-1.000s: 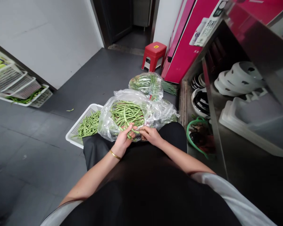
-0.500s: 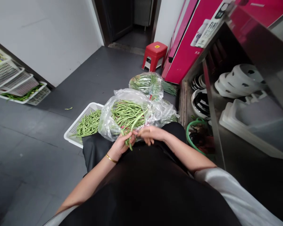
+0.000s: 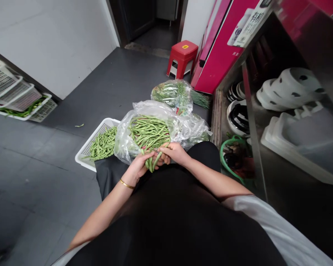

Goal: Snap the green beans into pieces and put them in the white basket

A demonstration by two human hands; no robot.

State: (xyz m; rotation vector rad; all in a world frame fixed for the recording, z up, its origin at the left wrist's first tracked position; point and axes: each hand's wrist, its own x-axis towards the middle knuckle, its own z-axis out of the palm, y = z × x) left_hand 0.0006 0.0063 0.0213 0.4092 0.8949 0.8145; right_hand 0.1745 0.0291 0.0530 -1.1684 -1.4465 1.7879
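My left hand (image 3: 140,163), with a gold bracelet at the wrist, is closed around several green bean pieces (image 3: 150,164) in front of my lap. Close beside it, my right hand (image 3: 173,152) pinches a green bean (image 3: 157,159) between thumb and fingers; the hands nearly touch. Just beyond them a clear plastic bag (image 3: 123,138) lies open, full of long whole green beans (image 3: 150,130). To its left, a white perforated basket (image 3: 81,154) holds shorter bean pieces (image 3: 103,143).
Another bag of greens (image 3: 169,94) lies behind, near a red stool (image 3: 183,55). At right stand a metal shelf with white containers (image 3: 291,88) and a green basket (image 3: 224,155). Stacked white baskets (image 3: 13,92) line the left wall. A stray bean piece (image 3: 79,125) lies on the floor.
My right hand, blurred and apart from the beans before, now pinches a bean near my left hand. The long bean that stuck up from my left hand is now lower, between both hands.
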